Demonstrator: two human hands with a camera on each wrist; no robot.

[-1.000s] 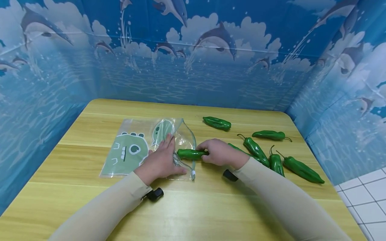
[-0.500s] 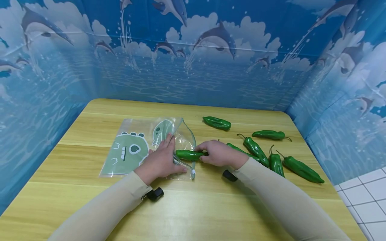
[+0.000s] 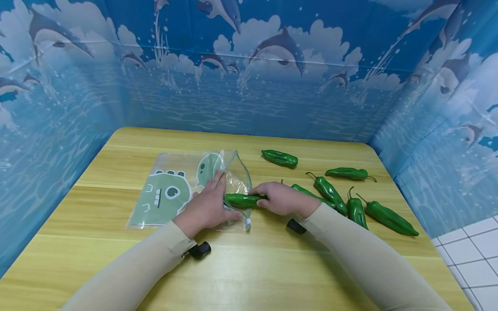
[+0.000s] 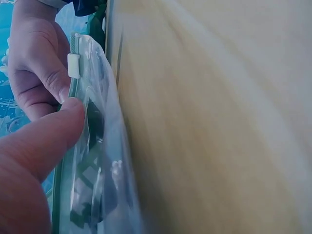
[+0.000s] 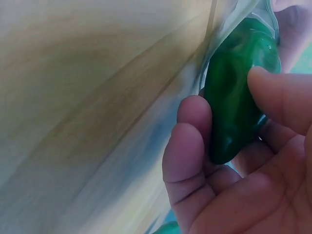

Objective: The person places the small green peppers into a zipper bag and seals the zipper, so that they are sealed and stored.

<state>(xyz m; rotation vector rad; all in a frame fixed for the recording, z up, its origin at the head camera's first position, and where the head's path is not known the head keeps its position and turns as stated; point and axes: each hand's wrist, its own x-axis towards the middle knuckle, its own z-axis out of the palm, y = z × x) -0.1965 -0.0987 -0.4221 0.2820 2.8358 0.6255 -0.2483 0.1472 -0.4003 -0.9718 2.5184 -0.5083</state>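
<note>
A clear slider zip bag (image 3: 171,207) with a green cartoon print lies flat, its mouth toward the right. My left hand (image 3: 206,205) rests on the bag near its mouth, fingers spread. In the left wrist view, the left thumb (image 4: 53,136) touches the zip edge just below the white slider (image 4: 73,66). My right hand (image 3: 282,198) grips a green pepper (image 3: 242,200) between thumb and fingers. The pepper's far end is inside the bag's mouth. In the right wrist view, that pepper (image 5: 236,97) shows its tapered end among the curled fingers.
Several loose green peppers lie to the right, among them one at the back (image 3: 280,158) and one at the far right (image 3: 392,218). The wooden table (image 3: 249,272) meets a dolphin-print curtain (image 3: 249,99) behind.
My right hand has moved slightly left, carrying the pepper a little deeper into the bag's mouth. The left hand has stayed on the bag, and the bag has shifted slightly left.
</note>
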